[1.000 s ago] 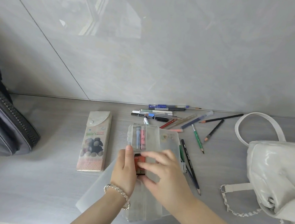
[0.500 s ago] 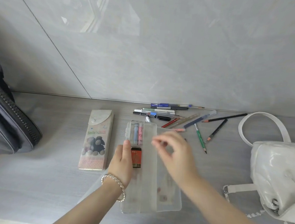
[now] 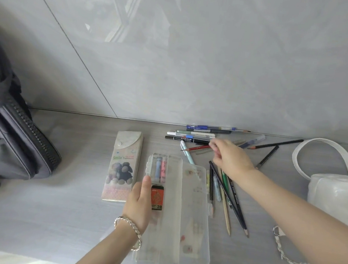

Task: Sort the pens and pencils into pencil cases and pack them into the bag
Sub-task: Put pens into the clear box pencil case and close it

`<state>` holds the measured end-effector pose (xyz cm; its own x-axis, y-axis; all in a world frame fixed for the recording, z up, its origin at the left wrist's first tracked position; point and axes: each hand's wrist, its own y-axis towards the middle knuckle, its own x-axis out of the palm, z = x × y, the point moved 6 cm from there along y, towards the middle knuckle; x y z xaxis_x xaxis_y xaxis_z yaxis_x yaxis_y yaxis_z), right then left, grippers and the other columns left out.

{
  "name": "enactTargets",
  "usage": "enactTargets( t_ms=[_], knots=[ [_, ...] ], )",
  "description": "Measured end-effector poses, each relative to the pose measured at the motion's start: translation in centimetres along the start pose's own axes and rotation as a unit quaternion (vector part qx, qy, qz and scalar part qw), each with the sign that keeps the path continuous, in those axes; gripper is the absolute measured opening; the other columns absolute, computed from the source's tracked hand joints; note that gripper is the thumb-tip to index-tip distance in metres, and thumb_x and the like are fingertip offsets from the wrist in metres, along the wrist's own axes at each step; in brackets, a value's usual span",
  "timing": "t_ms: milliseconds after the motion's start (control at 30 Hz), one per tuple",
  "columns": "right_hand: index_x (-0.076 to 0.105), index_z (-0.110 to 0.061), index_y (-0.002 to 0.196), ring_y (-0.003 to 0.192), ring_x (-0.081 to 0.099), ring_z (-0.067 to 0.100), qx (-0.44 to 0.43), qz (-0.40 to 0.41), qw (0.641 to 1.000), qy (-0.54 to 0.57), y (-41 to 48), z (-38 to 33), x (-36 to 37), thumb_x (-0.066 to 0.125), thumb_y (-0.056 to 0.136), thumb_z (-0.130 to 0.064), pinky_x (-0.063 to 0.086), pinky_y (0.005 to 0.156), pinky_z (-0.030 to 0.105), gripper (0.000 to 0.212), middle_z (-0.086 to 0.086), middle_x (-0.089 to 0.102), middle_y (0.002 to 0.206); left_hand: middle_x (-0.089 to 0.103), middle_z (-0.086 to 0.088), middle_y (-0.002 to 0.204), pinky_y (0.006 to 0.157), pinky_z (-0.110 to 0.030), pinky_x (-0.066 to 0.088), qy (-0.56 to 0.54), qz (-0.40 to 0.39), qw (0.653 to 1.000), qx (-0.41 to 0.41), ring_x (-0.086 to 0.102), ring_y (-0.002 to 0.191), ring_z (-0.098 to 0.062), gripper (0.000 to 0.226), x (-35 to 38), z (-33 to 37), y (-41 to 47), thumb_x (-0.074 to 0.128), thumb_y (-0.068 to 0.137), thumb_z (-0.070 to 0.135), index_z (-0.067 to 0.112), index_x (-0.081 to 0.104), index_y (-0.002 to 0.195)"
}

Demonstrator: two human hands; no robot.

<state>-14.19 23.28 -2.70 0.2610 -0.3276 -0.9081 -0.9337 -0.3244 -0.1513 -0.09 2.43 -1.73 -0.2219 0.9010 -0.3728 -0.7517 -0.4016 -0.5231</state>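
- A clear plastic hinged pencil case [image 3: 191, 216] lies open and flat on the pale grey wood-grain desk [image 3: 58, 216], near the front edge.
- In its left tray sit an orange-and-black box marked 2B [image 3: 157, 197] and, above it, a small blue tube [image 3: 158, 168] beside a small pink tube [image 3: 163, 169].
- The left hand [image 3: 140, 204], with a silver chain bracelet [image 3: 129, 228] at the wrist, rests on the case's left edge. Its thumb lies straight along the 2B box. The fingers are hidden, so its grip cannot be told.
- The right hand [image 3: 232, 157] reaches over the loose cluster of pens [image 3: 193, 136] lying by the wall. Its fingers are curled and blurred; whether the grip has hold of anything cannot be told.
- A row of pencils [image 3: 228, 196] lies just right of the open case, under the right forearm.
- Two black pencils [image 3: 276, 143] lie further right, near the white handbag's loop handle.
- A closed beige card pencil case printed with plush toys [image 3: 123, 165] lies just left of the clear one.
- The glossy white handbag [image 3: 336, 196] stands at the right, its chain strap [image 3: 284, 253] trailing on the desk.
- A grey fabric bag with a black zip [image 3: 12, 140] stands at the far left.
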Motion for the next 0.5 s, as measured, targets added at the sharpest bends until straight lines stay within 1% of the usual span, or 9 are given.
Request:
enactTargets(
  t_ms=[33,67,133,167,233,300,333,433,500],
  knots=[
    [0.048,-0.025,0.116,0.076,0.056,0.020,0.010,0.028,0.996,0.081,-0.6,-0.9,-1.0,0.053,0.085,-0.007,0.046,0.069,0.031,0.036,-0.003,0.052,0.083,0.061,-0.012,0.088,0.084,-0.049,0.051,-0.006,-0.003,1.000,-0.006,0.059,0.081,-0.025,0.041,0.0,-0.1,-0.1,0.027,0.094,0.047,0.020,0.055,0.083],
    [0.046,-0.025,0.124,0.073,0.056,0.018,0.020,0.054,0.983,0.173,-1.3,-2.0,-2.0,0.055,0.084,-0.006,0.046,0.070,0.028,0.046,-0.003,0.054,0.079,0.058,-0.006,0.084,0.085,-0.047,0.050,-0.008,-0.004,1.000,-0.005,0.056,0.076,-0.019,0.039,0.0,-0.1,-0.1,0.027,0.095,0.047,0.022,0.052,0.078],
    [0.046,-0.023,0.128,0.072,0.060,0.014,0.009,0.059,0.944,0.324,-2.8,-4.8,-3.2,0.057,0.087,-0.007,0.047,0.072,0.021,0.045,-0.002,0.061,0.079,0.054,-0.001,0.079,0.082,-0.038,0.046,0.000,-0.003,1.000,0.005,0.050,0.070,-0.011,0.038,0.4,0.3,-0.4,0.026,0.095,0.045,0.022,0.049,0.075],
    [0.047,-0.021,0.126,0.070,0.060,0.009,-0.010,0.039,0.934,0.356,-3.5,-6.4,-3.5,0.055,0.089,-0.010,0.048,0.071,0.017,0.040,-0.005,0.062,0.079,0.053,0.000,0.076,0.076,-0.033,0.043,0.007,-0.006,1.000,0.013,0.049,0.069,-0.011,0.039,0.8,0.6,-0.6,0.027,0.095,0.045,0.020,0.048,0.075],
    [0.047,-0.018,0.125,0.065,0.057,-0.001,-0.057,0.001,0.931,0.360,-4.9,-9.3,-3.3,0.050,0.093,-0.012,0.043,0.068,0.008,0.033,-0.011,0.059,0.076,0.049,0.002,0.071,0.065,-0.025,0.038,0.017,-0.009,0.999,0.039,0.047,0.066,-0.010,0.039,1.5,1.3,-1.0,0.028,0.096,0.042,0.017,0.048,0.074],
    [0.045,-0.015,0.129,0.067,0.054,-0.003,-0.063,-0.013,0.941,0.332,-5.7,-10.6,-2.5,0.045,0.095,-0.014,0.040,0.071,0.006,0.034,-0.013,0.056,0.075,0.051,0.004,0.072,0.063,-0.018,0.037,0.030,-0.023,0.997,0.063,0.049,0.068,-0.007,0.037,2.2,1.9,-1.4,0.027,0.096,0.041,0.016,0.050,0.080],
    [0.043,-0.014,0.132,0.072,0.053,-0.002,-0.059,-0.014,0.948,0.314,-5.9,-10.8,-2.2,0.043,0.096,-0.016,0.040,0.075,0.007,0.036,-0.013,0.056,0.079,0.054,0.006,0.075,0.064,-0.015,0.036,0.041,-0.029,0.996,0.077,0.051,0.071,-0.005,0.037,2.4,2.1,-1.7,0.026,0.096,0.041,0.016,0.052,0.086],
    [0.039,-0.015,0.136,0.098,0.047,0.009,-0.049,0.031,0.963,0.262,-6.1,-10.4,-1.5,0.050,0.093,-0.021,0.037,0.091,0.021,0.044,-0.003,0.056,0.096,0.056,0.009,0.079,0.065,-0.014,0.037,0.062,-0.043,0.992,0.100,0.054,0.076,-0.008,0.037,2.8,2.4,-2.4,0.024,0.096,0.042,0.020,0.052,0.089],
    [0.049,-0.015,0.126,0.098,0.042,0.008,-0.038,0.090,0.958,0.269,-6.2,-9.6,-1.4,0.059,0.087,-0.028,0.035,0.089,0.021,0.043,-0.005,0.056,0.094,0.056,0.007,0.076,0.064,-0.020,0.039,0.065,-0.051,0.991,0.109,0.054,0.073,-0.008,0.035,3.0,2.4,-2.6,0.025,0.095,0.043,0.023,0.050,0.081]
  ],
)
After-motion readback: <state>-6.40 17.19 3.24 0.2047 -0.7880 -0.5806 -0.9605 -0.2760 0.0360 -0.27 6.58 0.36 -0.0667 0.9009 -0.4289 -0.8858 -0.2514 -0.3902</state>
